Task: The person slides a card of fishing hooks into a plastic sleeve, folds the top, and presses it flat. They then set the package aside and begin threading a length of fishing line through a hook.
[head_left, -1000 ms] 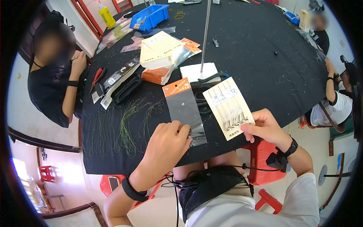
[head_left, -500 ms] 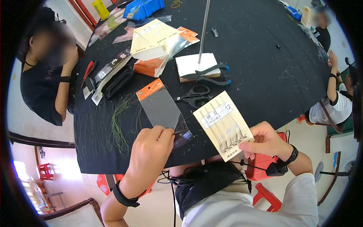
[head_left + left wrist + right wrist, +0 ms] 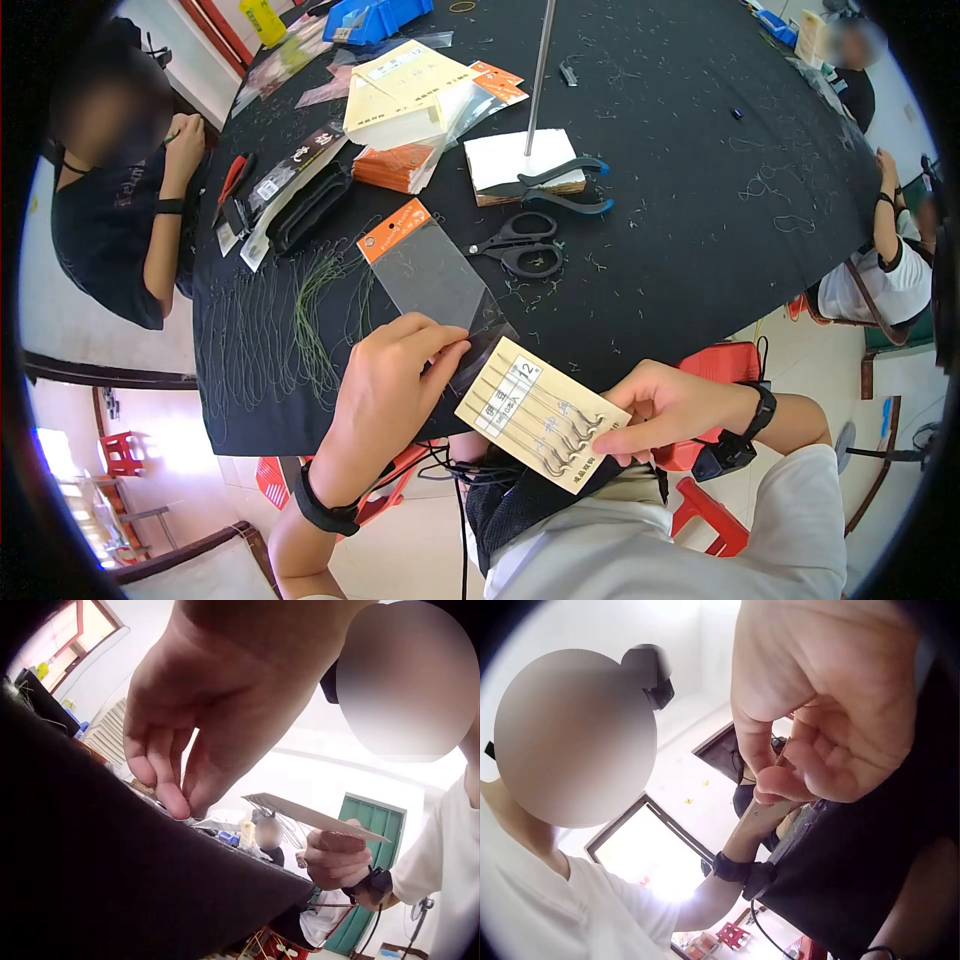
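A clear plastic bag (image 3: 430,275) with an orange "Fishing Hooks" header (image 3: 394,231) lies slanted on the black-covered table. My left hand (image 3: 388,372) pinches its near end between thumb and fingers, low over the table edge in the left wrist view. In my right hand (image 3: 672,408) is a cream card (image 3: 492,418) carrying several fishing hooks on lines, labelled 12. Thumb and fingers grip the card's hook end. Its far corner overlaps the bag's near end in the head view. The right wrist view shows the card only edge-on, mostly hidden behind my right hand.
Black scissors (image 3: 520,245) lie beyond the bag, with pliers (image 3: 565,185) on a white block (image 3: 500,160) behind them. A tangle of green line (image 3: 320,310) spreads at the left. Farther back are a stack of cream cards (image 3: 400,90) and a blue bin (image 3: 375,18).
The bag has shifted left and tilted with my left hand. My right hand has brought the hook card down and left, turning it toward the bag's near end. The scissors now show fully.
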